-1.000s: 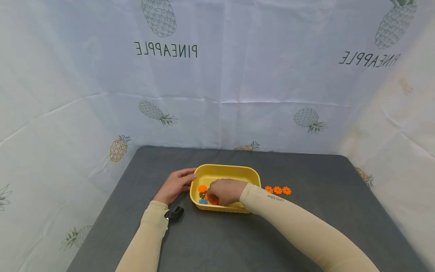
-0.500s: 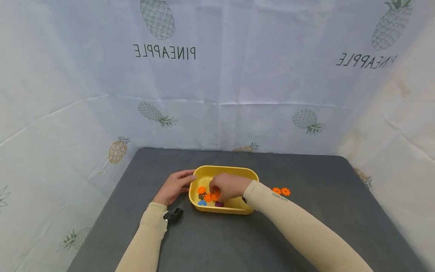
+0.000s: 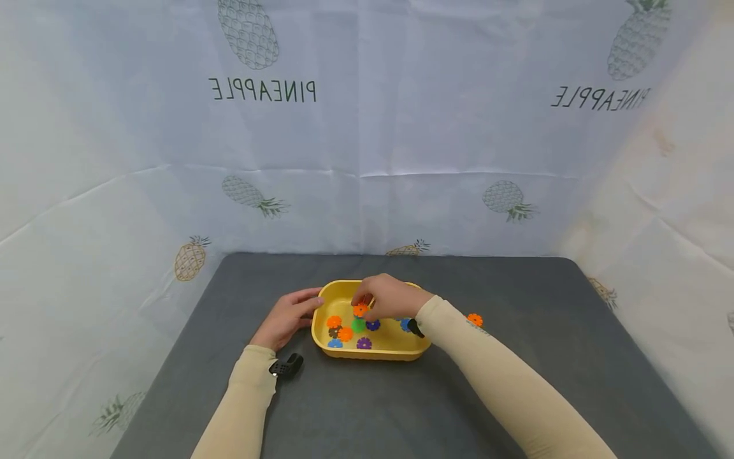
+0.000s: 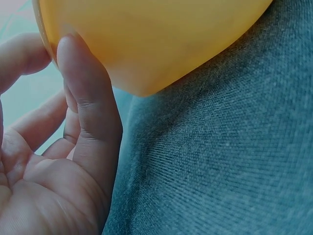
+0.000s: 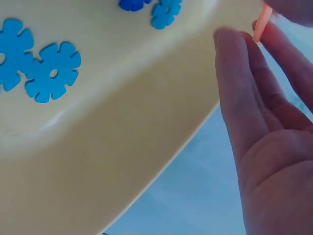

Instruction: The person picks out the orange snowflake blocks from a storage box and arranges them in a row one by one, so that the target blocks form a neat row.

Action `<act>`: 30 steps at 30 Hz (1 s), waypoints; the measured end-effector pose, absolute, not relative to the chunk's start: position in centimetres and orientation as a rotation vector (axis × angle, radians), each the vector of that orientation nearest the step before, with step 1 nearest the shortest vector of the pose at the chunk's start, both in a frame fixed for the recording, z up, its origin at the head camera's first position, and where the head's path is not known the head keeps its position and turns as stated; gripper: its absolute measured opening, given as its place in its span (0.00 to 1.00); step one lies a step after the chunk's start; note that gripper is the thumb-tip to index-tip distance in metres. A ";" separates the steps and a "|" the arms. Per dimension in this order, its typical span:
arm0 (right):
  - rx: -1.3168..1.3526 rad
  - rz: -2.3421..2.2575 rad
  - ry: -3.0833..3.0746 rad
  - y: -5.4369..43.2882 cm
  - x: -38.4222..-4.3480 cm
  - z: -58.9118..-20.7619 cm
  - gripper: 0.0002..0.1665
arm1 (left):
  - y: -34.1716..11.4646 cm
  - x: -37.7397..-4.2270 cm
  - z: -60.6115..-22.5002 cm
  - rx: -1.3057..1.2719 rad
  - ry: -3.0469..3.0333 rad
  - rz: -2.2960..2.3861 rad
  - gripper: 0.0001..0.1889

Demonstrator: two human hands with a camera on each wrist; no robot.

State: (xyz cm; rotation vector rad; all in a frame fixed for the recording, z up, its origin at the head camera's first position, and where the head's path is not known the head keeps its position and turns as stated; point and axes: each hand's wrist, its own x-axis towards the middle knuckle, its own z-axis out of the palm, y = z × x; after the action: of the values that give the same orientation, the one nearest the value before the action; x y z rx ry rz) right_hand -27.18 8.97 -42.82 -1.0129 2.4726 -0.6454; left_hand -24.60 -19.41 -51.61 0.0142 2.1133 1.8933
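Note:
My right hand (image 3: pixel 391 296) pinches an orange notched plastic disc (image 3: pixel 360 310) over the yellow tray (image 3: pixel 378 354). In the right wrist view the held disc (image 5: pixel 263 22) appears edge-on between thumb and fingers. My left hand (image 3: pixel 289 317) grips the tray's left end. The left wrist view has its thumb (image 4: pixel 88 93) against the tray wall (image 4: pixel 161 44), with a finger behind the rim. Orange (image 3: pixel 345 334), brown, blue, green (image 3: pixel 358 325) and purple (image 3: pixel 364 343) discs lie loose on the tray bottom. Blue discs (image 5: pixel 54 72) also show in the right wrist view.
On the dark grey table (image 3: pixel 355 408), an orange disc (image 3: pixel 474 319) lies to the tray's right, partly behind the right sleeve (image 3: pixel 493 363). A black wristband (image 3: pixel 287 366) is on the left wrist. A pineapple-print cloth (image 3: pixel 367 127) hangs behind the table.
My right hand has risen from the tray bottom toward its back side with an orange disc pinched, uncovering green and purple discs. My left hand keeps its hold on the tray.

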 end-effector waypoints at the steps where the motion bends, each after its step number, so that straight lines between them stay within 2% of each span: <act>1: -0.997 -0.673 2.472 9.2 -27.2 -42.7 0.21 | -19.4 -24.6 -51.6 0.015 2.115 1.892 0.34; 14: -0.791 -1.003 2.544 13.9 -26.7 -42.4 0.20 | -19.7 -24.3 -51.7 0.019 2.134 1.879 0.35; 30: -0.399 -1.268 2.676 24.6 -24.7 -45.1 0.24 | -19.2 -24.9 -51.8 -0.027 2.129 1.873 0.33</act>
State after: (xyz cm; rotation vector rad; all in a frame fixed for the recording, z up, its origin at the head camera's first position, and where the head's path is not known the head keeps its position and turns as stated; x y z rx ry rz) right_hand -24.70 24.59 -45.13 -0.3994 2.6764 -1.2683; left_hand -24.88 -19.20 -51.81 -0.0274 2.1295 1.8727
